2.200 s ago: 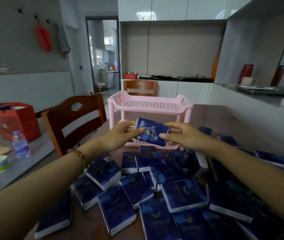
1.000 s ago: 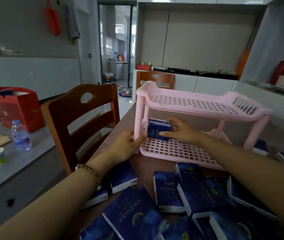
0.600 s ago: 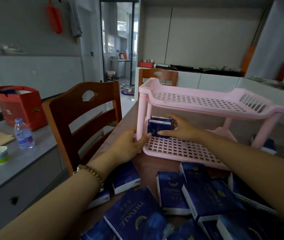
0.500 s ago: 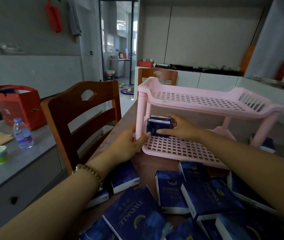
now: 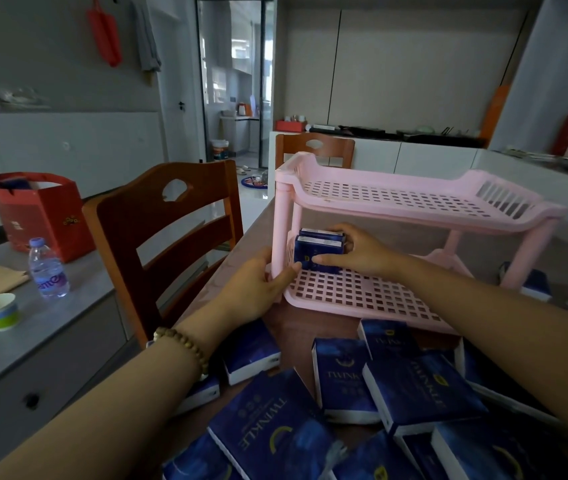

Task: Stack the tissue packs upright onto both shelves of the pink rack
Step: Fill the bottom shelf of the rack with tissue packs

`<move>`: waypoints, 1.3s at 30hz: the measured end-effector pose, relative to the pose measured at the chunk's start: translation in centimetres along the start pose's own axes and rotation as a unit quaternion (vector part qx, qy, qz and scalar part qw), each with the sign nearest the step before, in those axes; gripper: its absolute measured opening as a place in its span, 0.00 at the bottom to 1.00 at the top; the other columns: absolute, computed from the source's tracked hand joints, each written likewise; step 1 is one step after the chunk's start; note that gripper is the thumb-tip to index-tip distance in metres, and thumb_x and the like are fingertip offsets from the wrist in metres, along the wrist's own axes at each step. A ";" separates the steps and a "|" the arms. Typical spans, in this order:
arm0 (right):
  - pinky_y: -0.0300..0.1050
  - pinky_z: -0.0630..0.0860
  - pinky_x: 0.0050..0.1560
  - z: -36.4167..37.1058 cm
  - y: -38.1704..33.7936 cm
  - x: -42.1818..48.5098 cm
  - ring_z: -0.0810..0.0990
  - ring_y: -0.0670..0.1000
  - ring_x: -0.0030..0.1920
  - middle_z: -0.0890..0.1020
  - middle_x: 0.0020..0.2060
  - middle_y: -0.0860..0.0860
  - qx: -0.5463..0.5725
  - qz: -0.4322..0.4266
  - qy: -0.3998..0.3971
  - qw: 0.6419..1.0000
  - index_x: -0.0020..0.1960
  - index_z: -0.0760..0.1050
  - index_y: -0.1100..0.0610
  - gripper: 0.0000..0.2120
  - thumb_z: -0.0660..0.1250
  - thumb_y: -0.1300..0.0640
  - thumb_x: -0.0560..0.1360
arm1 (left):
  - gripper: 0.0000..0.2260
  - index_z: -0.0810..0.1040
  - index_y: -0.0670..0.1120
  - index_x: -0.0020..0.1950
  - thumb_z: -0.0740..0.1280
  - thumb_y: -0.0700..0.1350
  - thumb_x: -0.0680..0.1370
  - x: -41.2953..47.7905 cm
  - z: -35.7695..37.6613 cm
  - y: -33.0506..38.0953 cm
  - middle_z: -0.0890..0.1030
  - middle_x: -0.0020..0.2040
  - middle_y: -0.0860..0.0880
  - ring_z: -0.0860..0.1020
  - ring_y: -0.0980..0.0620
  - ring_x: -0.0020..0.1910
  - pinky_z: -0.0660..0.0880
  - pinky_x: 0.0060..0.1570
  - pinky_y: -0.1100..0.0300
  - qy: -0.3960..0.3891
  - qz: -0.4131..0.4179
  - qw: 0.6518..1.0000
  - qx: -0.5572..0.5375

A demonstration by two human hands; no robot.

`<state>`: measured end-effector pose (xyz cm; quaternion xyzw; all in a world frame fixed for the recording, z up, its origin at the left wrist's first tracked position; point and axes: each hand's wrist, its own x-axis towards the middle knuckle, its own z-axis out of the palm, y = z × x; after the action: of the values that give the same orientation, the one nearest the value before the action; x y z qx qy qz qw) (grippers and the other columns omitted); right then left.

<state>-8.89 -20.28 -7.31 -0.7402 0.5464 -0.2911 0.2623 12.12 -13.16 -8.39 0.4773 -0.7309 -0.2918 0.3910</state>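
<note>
Standing upright on the lower shelf (image 5: 362, 294) of the pink rack (image 5: 400, 216), a tissue pack (image 5: 313, 254) is held by the right hand (image 5: 362, 252).

The pack is placed at the shelf's left end, with the thumb laid across its front and the fingers curled over its right edge. A second pack (image 5: 320, 233) is seen just behind, touching it and mostly covered; whether more stand behind cannot be told. The rack's front-left post is gripped near its foot by the left hand (image 5: 258, 289), whose fingers are hidden behind the post. Loose packs (image 5: 275, 441) are scattered flat on the worktop (image 5: 293, 323), several cut off at the edge of view; another is half hidden behind the rack's right leg.
</note>
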 end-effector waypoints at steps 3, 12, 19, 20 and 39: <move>0.44 0.75 0.57 0.0 -0.2 0.0 0.77 0.49 0.56 0.75 0.57 0.48 -0.009 0.010 -0.009 1.000 0.68 0.63 0.54 0.35 0.75 0.49 0.66 | 0.20 0.67 0.43 0.68 0.61 0.50 0.79 -0.1 0.0 0.1 0.78 0.56 0.48 0.77 0.54 0.49 0.75 0.39 0.70 0.000 -0.004 1.000 0.004; 0.50 0.74 0.60 -0.8 -0.1 0.3 0.77 0.51 0.56 0.77 0.57 0.51 -0.034 0.018 0.006 0.999 0.63 0.68 0.54 0.28 0.73 0.47 0.68 | 0.20 0.67 0.44 0.69 0.61 0.49 0.79 -0.3 -0.1 0.6 0.77 0.57 0.48 0.75 0.56 0.48 0.73 0.36 0.75 0.004 -0.003 1.000 0.002; 0.48 0.72 0.62 -1.0 0.0 -0.1 0.75 0.50 0.60 0.76 0.62 0.52 -0.004 0.023 -0.003 1.000 0.64 0.69 0.53 0.27 0.72 0.48 0.70 | 0.21 0.66 0.44 0.70 0.62 0.50 0.78 -0.5 -0.1 0.8 0.76 0.60 0.48 0.75 0.54 0.51 0.73 0.45 0.67 0.004 -0.016 1.000 0.001; 0.50 0.73 0.63 -0.9 0.0 -0.1 0.75 0.51 0.60 0.75 0.62 0.52 -0.002 0.027 -0.005 1.000 0.65 0.68 0.52 0.29 0.73 0.47 0.68 | 0.21 0.65 0.45 0.70 0.62 0.50 0.78 -0.5 -0.2 0.9 0.76 0.59 0.48 0.75 0.54 0.51 0.73 0.46 0.66 0.003 -0.019 1.000 0.001; 0.46 0.72 0.62 -0.7 -0.9 -1.1 0.73 0.50 0.60 0.72 0.61 0.49 0.000 0.015 -0.018 1.000 0.70 0.61 0.50 0.39 0.76 0.48 0.64 | 0.21 0.65 0.45 0.70 0.61 0.50 0.79 -0.5 -0.1 1.0 0.77 0.62 0.46 0.76 0.53 0.52 0.74 0.50 0.63 0.002 -0.020 1.000 0.009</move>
<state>-9.04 -19.07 -6.40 -0.7373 0.5522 -0.2738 0.2765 11.88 -12.32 -7.71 0.4958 -0.7229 -0.2918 0.3827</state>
